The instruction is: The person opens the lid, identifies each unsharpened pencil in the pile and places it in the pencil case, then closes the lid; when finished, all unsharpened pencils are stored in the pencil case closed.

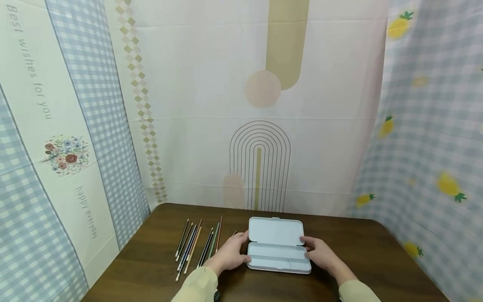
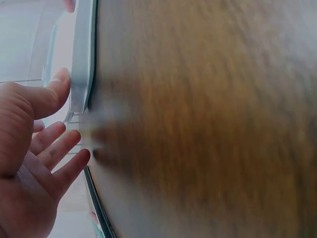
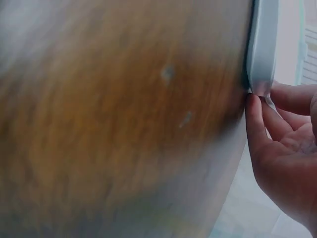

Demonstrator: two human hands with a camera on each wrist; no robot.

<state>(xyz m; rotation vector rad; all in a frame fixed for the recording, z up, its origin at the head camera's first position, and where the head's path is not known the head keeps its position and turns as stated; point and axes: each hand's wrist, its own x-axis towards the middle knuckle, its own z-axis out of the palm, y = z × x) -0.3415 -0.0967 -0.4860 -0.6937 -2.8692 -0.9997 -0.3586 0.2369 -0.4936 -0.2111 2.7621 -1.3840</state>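
A pale blue pencil case [image 1: 279, 251] lies on the table with its hinged lid [image 1: 276, 231] folded back. Its tray has a long compartment and a divided front strip. My left hand [image 1: 230, 253] is at the case's left side, thumb touching the front corner. In the left wrist view its other fingers [image 2: 67, 148] are spread and fairly straight beside the case. My right hand [image 1: 320, 253] pinches the right side near the hinge. In the right wrist view the thumb [image 3: 292, 96] is on the edge and a fingertip [image 3: 253, 101] lies low against the case.
Several pencils [image 1: 194, 245] and more dark and coloured ones [image 1: 209, 245] lie loosely left of my left hand. A pencil tip [image 1: 234, 233] shows behind that hand. The brown wooden table [image 1: 339, 228] meets a patterned cloth [image 1: 196, 167] at the back.
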